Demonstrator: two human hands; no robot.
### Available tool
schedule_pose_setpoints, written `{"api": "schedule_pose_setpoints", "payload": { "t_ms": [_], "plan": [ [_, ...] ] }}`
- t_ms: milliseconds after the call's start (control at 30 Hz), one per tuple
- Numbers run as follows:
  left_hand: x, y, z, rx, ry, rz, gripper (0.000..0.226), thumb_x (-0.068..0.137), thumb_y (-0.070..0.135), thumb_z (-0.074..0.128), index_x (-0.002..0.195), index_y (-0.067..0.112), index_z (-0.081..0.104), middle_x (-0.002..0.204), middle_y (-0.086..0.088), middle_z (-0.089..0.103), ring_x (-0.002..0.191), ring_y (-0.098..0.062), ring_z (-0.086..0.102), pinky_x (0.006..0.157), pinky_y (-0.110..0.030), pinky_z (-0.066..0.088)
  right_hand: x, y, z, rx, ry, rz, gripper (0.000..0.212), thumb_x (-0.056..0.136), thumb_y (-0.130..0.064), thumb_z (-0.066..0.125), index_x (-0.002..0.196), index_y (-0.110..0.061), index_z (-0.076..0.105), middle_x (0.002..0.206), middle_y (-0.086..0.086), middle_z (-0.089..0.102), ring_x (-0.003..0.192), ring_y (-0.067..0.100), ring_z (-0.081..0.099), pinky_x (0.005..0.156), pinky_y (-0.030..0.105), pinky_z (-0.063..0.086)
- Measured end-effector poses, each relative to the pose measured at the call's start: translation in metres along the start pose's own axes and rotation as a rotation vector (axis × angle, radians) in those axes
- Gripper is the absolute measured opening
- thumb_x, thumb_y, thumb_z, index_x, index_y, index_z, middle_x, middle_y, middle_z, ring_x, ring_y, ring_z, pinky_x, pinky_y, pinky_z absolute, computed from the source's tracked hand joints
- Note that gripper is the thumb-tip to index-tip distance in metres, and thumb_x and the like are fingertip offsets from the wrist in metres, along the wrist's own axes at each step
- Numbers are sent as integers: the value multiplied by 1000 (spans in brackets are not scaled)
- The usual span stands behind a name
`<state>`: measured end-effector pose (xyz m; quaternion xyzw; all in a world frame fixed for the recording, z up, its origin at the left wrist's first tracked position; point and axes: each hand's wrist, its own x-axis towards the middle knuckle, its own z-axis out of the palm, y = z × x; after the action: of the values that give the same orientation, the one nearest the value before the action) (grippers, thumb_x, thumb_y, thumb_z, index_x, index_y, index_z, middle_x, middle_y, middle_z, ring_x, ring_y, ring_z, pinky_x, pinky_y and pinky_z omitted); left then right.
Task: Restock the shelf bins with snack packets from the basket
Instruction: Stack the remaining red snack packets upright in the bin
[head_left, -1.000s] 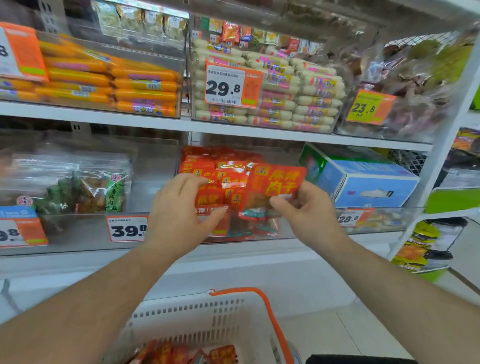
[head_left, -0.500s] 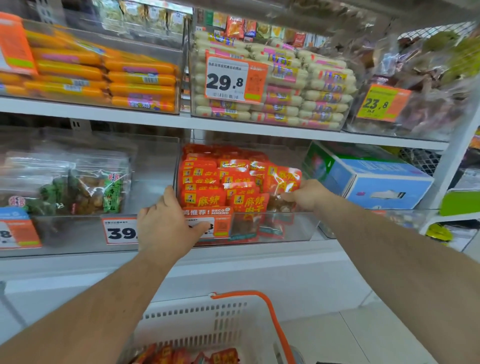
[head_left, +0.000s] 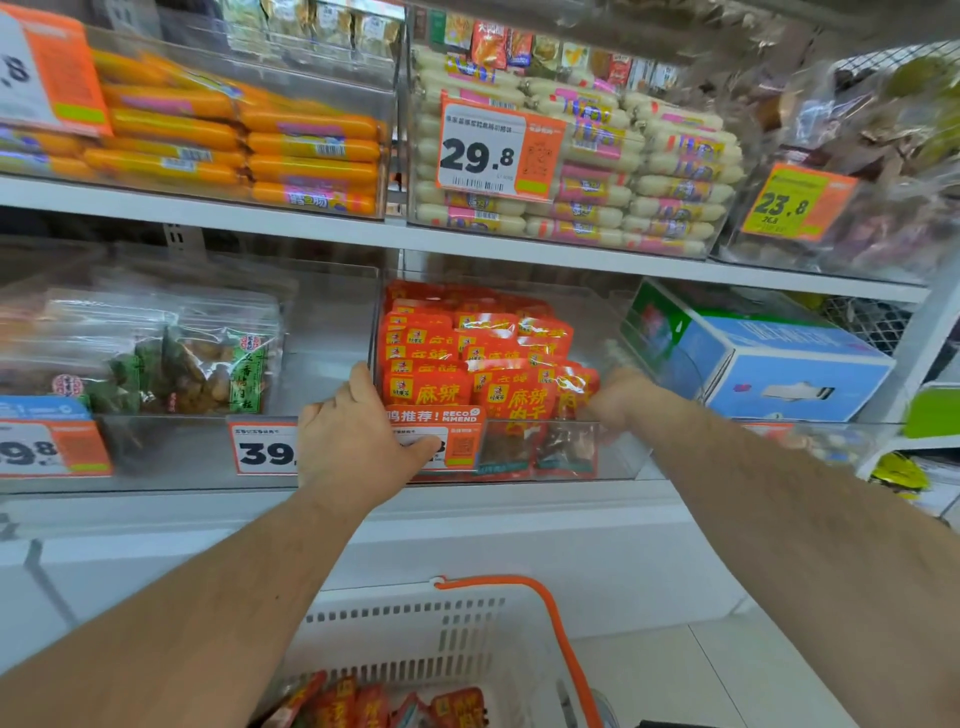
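The lower shelf (head_left: 519, 499) carried clear bins (head_left: 618, 457) of red snack packets (head_left: 441, 389) and bagged snacks (head_left: 208, 364), beside a blue box (head_left: 779, 364). The upper shelf (head_left: 311, 228) held bins of sausages (head_left: 311, 156).

Your view is bright and evenly lit, shadows soft. Glare streaks the clear bins (head_left: 332, 312) and the red packets (head_left: 488, 395). Wide-angle bending curves the shelf (head_left: 311, 228) edges. Far left and far right corners smear; centre stays sharp.
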<state>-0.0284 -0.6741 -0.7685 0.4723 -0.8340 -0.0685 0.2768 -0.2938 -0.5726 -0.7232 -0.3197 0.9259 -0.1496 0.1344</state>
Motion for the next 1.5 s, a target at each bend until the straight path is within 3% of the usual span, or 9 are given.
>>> {"api": "schedule_pose_setpoints", "payload": {
  "t_ms": [100,233,300,400,533,800,1000,1133,1500],
  "plan": [
    [2,3,-10,-51,-109,-16,86,65,70,73,122,19,33,122,0,59,113,-22,58,102,-41,38,-18,0,9,121,394,-28,42,85,-18,66,124,-8,55,111,11,60,97,28,62,82,38,55],
    [-14,-3,-22,-13,70,217,104,72,59,72,147,6,22,151,-15,31,137,-31,36,112,-43,20,-76,-14,43,205,918,-629,34,78,-15,60,112,-8,59,114,14,54,100,32,57,84,40,46],
    [-35,-15,-27,-14,217,470,90,75,54,62,146,6,32,137,-13,50,120,-31,53,102,-41,26,-97,-23,74,227,825,-838,30,75,-20,55,102,-9,60,104,14,56,97,28,53,81,39,44],
    [-71,-36,-34,-40,-233,485,56,92,54,50,138,22,45,105,8,68,95,-20,64,97,-35,30,-116,-27,137,223,539,-869,25,80,-18,54,100,-5,61,99,13,57,88,25,52,72,33,39],
    [-91,-61,-27,176,-613,420,47,100,53,30,69,23,49,68,4,54,69,-21,52,74,-34,43,-121,-23,217,144,139,-684,19,87,-11,59,105,-6,63,104,12,61,93,30,59,77,36,48],
    [-119,-101,15,140,-980,378,32,101,37,43,77,18,53,72,2,56,68,-16,53,69,-39,46,-154,8,355,11,-647,-248,19,83,-29,60,70,-15,57,68,5,61,66,22,60,55,32,51],
    [-119,-104,23,171,-1124,304,27,92,30,56,119,27,54,100,7,58,88,-16,57,75,-31,50,-183,23,429,86,-649,135,56,87,-40,58,134,-13,45,110,9,64,85,23,57,64,30,49],
    [-116,-103,26,161,-1139,292,31,95,33,55,125,27,52,101,8,56,89,-14,56,77,-30,49,-192,21,451,42,-655,212,29,94,-36,50,114,-16,57,104,4,53,103,27,60,88,38,49],
    [-113,-100,20,131,-1158,280,34,95,32,55,128,23,54,123,2,59,103,-17,58,90,-35,50,-135,32,372,119,-541,50,41,86,-24,51,126,-20,62,112,4,68,88,20,66,66,28,58]
  ]
}}
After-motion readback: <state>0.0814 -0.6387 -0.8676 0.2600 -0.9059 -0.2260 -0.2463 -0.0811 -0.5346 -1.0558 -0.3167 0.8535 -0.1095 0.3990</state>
